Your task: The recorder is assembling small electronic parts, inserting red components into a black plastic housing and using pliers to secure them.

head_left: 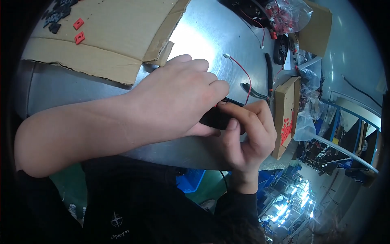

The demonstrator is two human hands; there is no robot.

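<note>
A dark, smooth black plastic part (217, 118) is held low over the metal table, mostly covered by my hands. My left hand (183, 91) reaches across from the left, closed over the part's far left side, its thumb along the near edge. My right hand (254, 136) is closed at the part's right end, with the index fingertip pressed on top and the thumb on the near side. A tiny bit of red shows by the right index fingertip; its shape is hidden. Just beyond the hands lies a red wire (242, 70) with a white connector.
At far left, a cardboard box (93, 55) holds red and black pieces. Dark-handled pliers (269, 75) lie beyond my right hand. On the right stand a small cardboard tray (280, 118) of small red parts and clear plastic bags (306, 124). A black housing (248, 12) with wires sits at the back.
</note>
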